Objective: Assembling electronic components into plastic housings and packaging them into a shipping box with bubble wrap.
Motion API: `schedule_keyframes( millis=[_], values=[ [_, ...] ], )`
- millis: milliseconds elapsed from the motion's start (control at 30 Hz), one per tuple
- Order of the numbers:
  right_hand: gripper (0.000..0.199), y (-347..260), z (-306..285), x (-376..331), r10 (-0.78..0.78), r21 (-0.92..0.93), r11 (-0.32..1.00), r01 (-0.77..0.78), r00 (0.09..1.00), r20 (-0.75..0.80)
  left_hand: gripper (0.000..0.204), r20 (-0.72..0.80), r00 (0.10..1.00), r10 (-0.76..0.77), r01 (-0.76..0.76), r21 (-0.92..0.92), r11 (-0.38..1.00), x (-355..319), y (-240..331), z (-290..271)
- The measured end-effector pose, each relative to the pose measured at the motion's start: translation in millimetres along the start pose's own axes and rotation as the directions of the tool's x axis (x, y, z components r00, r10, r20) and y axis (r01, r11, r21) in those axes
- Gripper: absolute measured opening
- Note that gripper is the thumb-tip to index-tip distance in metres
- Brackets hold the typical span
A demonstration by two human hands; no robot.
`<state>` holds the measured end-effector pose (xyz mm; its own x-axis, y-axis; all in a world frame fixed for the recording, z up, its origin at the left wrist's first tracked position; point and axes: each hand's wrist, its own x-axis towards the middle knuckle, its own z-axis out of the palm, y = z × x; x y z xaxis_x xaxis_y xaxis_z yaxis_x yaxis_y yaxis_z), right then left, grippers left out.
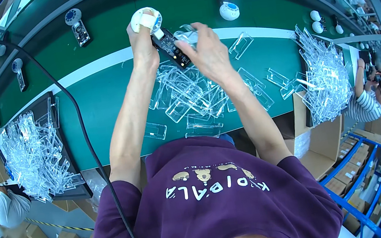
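At the far edge of the bench my left hand (143,47) is closed round a device with a round white head (146,19) and a black circuit board (170,48). The board slants down from the head toward my right hand (209,54). Its fingers are curled about a clear plastic part (187,34), with the thumb close to the board; whether the thumb touches it I cannot tell. Just below the board lies a loose heap of clear plastic frames (188,89). Part of the device's head is covered by my left fingers.
A green conveyor belt (107,25) beyond the bench carries similar devices, one (77,26) at left and another (228,10) at right. Piles of clear frames stand on the left (35,154) and right (325,79). A black cable (75,106) hangs at left. Other people sit at both sides.
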<state>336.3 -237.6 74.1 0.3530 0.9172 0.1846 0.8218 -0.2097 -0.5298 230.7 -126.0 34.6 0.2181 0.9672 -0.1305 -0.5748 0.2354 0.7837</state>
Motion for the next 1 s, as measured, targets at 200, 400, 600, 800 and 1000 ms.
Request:
schedule_keyframes(
  millis=[200,400,600,800,1000],
  values=[
    [0.066,-21,34,-1,-0.053,-0.113,0.992,0.048,0.998,-0.042,0.050,-0.085,0.996,-0.018,0.020,0.023,1.000,-21,4,16],
    [0.067,-18,43,-6,-0.124,-0.258,0.961,0.096,0.988,-0.092,0.063,-0.108,0.993,0.043,-0.030,0.127,0.992,-32,5,18],
    [0.068,6,34,-14,-0.133,0.058,0.989,0.137,0.988,-0.076,0.054,0.043,0.996,0.081,-0.079,-0.054,0.995,-24,16,9],
    [0.067,1,-3,-14,-0.161,0.019,0.987,0.160,0.972,0.172,0.043,0.245,0.954,-0.170,0.217,-0.180,0.959,-42,4,-7],
    [0.042,3,25,-10,0.128,0.763,0.623,-0.171,0.985,0.116,0.041,0.159,0.986,-0.050,0.055,-0.027,0.998,-60,14,7]
  ],
)
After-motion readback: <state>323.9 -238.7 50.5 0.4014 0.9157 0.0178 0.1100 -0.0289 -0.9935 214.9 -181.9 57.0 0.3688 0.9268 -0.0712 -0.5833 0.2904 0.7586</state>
